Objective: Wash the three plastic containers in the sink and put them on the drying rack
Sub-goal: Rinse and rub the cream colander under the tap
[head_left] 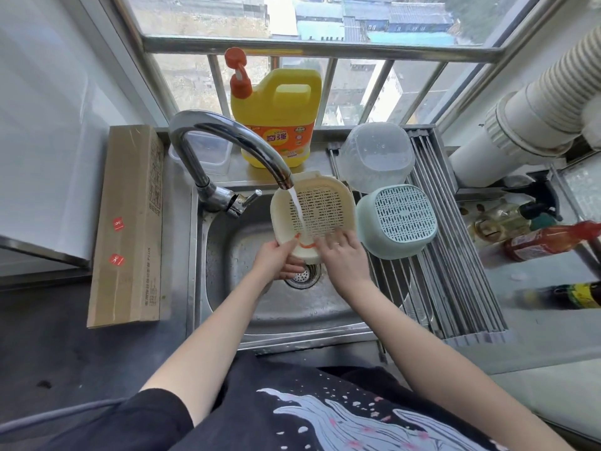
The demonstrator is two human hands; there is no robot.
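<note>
Rinsing the third piece: you hold the cream strainer basket (312, 213) tilted under the faucet (227, 141) stream over the sink (292, 307), left hand (276, 258) fingers curled on its near rim, right hand (341, 255) fingers spread flat against it. The clear container (375, 156) and green basket (398, 219) sit upturned on the drying rack (455, 271). Next, probably: shake off, invert, set it on bare rack.

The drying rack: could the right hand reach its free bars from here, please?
Probably yes: the right hand is beside the rack, with bare bars just right of it, below the green strainer.
</note>
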